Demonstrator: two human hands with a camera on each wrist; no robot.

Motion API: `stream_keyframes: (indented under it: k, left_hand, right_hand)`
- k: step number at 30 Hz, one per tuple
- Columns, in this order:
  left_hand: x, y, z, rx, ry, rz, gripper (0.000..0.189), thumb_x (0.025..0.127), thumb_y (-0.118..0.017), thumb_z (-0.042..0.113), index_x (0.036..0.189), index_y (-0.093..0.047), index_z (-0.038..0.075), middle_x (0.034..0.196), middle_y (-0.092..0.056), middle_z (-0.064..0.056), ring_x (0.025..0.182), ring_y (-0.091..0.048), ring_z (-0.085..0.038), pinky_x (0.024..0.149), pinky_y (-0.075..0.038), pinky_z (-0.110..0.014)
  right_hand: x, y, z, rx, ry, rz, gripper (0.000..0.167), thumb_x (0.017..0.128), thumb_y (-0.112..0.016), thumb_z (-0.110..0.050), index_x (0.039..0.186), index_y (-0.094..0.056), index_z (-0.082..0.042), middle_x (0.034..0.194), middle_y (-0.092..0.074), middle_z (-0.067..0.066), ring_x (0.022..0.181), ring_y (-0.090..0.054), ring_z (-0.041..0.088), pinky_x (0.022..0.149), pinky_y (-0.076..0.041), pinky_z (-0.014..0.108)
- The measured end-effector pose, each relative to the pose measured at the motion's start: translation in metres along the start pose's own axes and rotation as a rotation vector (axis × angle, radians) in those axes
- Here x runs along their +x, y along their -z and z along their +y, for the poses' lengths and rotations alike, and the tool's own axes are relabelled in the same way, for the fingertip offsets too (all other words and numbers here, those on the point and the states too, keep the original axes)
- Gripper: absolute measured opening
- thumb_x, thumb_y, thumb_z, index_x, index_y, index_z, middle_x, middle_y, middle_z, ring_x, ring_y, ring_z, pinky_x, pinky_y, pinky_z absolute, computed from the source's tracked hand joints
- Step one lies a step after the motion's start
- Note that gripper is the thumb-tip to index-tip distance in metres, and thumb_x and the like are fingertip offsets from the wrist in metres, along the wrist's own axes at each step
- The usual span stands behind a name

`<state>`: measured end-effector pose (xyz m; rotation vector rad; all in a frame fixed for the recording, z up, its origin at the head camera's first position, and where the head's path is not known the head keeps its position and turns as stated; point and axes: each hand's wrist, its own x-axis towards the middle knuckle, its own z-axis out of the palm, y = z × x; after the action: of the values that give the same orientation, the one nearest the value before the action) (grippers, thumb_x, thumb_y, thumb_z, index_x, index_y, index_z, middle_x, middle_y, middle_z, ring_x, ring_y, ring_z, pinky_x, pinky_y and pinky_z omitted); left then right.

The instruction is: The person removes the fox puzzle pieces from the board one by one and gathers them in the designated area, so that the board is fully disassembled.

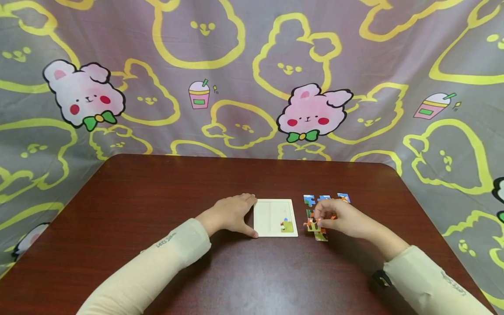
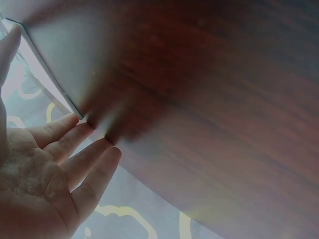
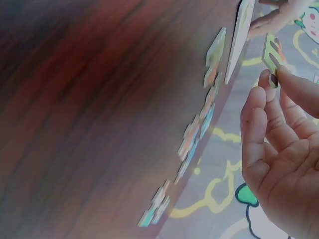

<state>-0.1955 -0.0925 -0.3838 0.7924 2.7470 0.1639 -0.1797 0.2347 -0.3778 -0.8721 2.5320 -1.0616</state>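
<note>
A pale square puzzle tray lies on the table, with one jigsaw piece set in its near right corner. My left hand touches the tray's left edge, thumb at the near corner and fingers at the far one; in the left wrist view its fingers are nearly straight. My right hand pinches a green and orange jigsaw piece between thumb and fingers, raised above the table in the right wrist view. Several loose jigsaw pieces lie beneath and beyond this hand, partly hidden by it.
The dark reddish-brown wooden table has rounded far corners. Behind it and at both sides hangs a grey curtain with yellow outlines and pink rabbit faces. A small black object shows beneath the right sleeve cuff.
</note>
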Motion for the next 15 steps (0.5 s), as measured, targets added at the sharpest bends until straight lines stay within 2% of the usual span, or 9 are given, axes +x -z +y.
stream_keyframes:
  k: [10,15]
  left_hand:
    - [-0.001,0.000,-0.001,-0.003,0.001,0.002,0.103,0.075,-0.078,0.062,0.153,-0.038,0.009,0.160,-0.037,-0.009,0.149,-0.035,-0.024,0.117,-0.035,-0.044]
    - [-0.002,0.001,0.000,-0.014,0.000,-0.005,0.103,0.075,-0.078,0.062,0.153,-0.037,0.008,0.161,-0.035,-0.009,0.149,-0.034,-0.024,0.117,-0.035,-0.043]
  right_hand:
    - [-0.019,0.011,0.010,-0.001,0.016,0.056,0.011,0.088,-0.071,-0.001,0.087,-0.061,-0.007,0.077,-0.063,-0.004,0.072,-0.057,0.002,0.064,-0.047,0.023]
    - [-0.029,0.016,0.017,-0.013,-0.033,0.059,0.009,0.089,-0.072,-0.005,0.089,-0.062,-0.006,0.078,-0.063,-0.005,0.073,-0.057,0.002,0.065,-0.048,0.023]
